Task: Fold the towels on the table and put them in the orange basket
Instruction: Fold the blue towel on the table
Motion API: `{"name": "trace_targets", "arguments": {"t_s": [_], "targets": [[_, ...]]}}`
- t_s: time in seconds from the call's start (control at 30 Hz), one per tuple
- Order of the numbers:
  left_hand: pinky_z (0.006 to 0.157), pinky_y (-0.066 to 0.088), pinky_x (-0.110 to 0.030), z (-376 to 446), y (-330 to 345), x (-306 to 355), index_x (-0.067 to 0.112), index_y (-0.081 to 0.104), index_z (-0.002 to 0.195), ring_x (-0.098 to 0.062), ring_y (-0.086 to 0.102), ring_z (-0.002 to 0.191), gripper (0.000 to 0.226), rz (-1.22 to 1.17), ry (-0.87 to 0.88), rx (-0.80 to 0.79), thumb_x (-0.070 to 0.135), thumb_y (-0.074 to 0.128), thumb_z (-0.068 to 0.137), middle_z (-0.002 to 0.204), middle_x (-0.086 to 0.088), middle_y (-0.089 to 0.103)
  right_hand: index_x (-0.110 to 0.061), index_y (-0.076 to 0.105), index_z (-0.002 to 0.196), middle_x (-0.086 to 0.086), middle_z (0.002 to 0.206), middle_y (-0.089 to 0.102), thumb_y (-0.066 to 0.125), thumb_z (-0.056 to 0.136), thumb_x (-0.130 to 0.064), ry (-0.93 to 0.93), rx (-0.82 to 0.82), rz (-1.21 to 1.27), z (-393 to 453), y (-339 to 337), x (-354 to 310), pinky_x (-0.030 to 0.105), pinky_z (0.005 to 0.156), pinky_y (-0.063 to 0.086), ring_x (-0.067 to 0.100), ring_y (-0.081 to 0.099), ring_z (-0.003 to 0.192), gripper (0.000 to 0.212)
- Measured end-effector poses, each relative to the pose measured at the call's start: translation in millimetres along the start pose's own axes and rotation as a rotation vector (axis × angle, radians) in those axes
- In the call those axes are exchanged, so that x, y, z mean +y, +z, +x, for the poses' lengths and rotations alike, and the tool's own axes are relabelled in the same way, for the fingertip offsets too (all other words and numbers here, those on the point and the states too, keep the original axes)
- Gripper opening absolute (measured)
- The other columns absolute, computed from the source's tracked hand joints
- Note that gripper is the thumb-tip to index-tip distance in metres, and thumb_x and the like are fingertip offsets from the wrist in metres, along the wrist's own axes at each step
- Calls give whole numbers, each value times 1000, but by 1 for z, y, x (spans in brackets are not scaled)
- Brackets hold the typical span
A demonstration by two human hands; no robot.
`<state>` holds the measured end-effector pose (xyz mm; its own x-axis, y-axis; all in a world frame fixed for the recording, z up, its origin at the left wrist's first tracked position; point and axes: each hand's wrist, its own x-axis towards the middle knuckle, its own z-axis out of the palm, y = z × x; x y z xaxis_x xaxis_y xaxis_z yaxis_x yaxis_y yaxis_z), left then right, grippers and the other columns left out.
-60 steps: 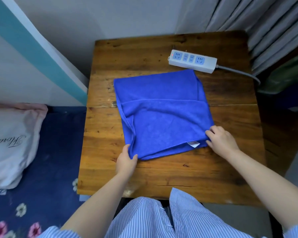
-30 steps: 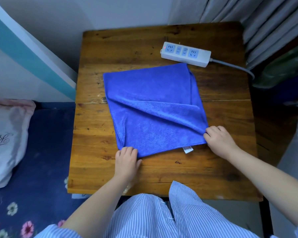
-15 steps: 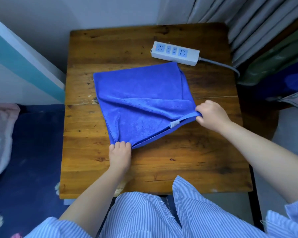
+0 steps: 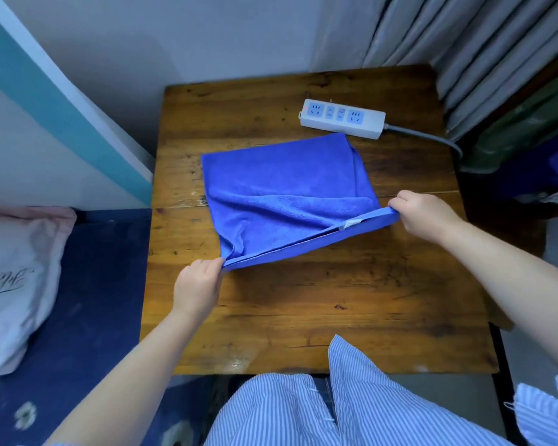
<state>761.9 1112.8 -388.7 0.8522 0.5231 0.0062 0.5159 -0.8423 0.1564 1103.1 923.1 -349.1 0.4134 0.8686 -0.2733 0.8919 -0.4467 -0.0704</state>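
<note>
A blue towel (image 4: 284, 185) lies half folded on the wooden table (image 4: 303, 317). Its near edge is lifted off the wood and pulled taut between my two hands. My left hand (image 4: 197, 289) pinches the near left corner. My right hand (image 4: 424, 215) pinches the near right corner, close to a small white label (image 4: 351, 224). The far half of the towel rests flat on the table. No orange basket is in view.
A white power strip (image 4: 342, 118) with a grey cable lies at the table's far right, just beyond the towel. Grey curtains (image 4: 464, 43) hang at the right. A pink pillow (image 4: 13, 284) lies on dark blue bedding to the left. A wall stands behind the table.
Both hands have closed on the towel's near corners and raised the near edge off the table, moving it away from me. The right corner has risen further than the left.
</note>
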Motion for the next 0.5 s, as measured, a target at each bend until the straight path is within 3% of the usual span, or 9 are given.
{"name": "trace_targets", "arguments": {"t_s": [0.07,0.13,0.23,0.3,0.43,0.5], "targets": [[40,45,-21,2,-8,-8,0,67,82,-26,63,47,63,-35,75,42,34,18,102,61,-10,67,5,61,97,24,99,60,49,82,6,-9,-13,7,6,-15,2,37,66,43,41,60,90,20],[40,46,-23,10,-22,-12,0,64,86,-28,65,50,50,-84,75,34,30,27,99,67,-13,69,5,61,94,24,96,61,48,81,6,-16,30,28,12,-30,0,40,71,46,40,60,91,19],[59,52,-37,20,-46,-11,-8,64,97,-36,67,71,31,-256,-155,94,15,43,95,84,-22,69,6,59,90,25,92,61,47,80,8,-19,103,56,13,-50,-7,43,72,46,40,60,89,15],[74,47,-40,29,-64,-14,-8,62,105,-39,64,85,27,-355,-275,137,10,43,97,95,-25,65,5,58,92,26,93,61,47,82,8,-2,142,76,8,-67,-14,44,74,46,40,60,91,15],[68,36,-31,41,-111,-21,-8,61,97,-33,59,75,27,-427,-269,299,7,39,98,77,-20,60,5,54,104,29,101,61,44,82,10,88,308,214,-6,-117,-37,42,79,45,42,59,93,25],[63,38,-24,44,-134,-26,-1,60,88,-8,58,58,25,-522,-286,385,5,38,98,62,-8,52,3,54,93,30,87,64,42,79,15,96,378,422,-15,-142,-52,38,67,52,36,65,74,22]]}}
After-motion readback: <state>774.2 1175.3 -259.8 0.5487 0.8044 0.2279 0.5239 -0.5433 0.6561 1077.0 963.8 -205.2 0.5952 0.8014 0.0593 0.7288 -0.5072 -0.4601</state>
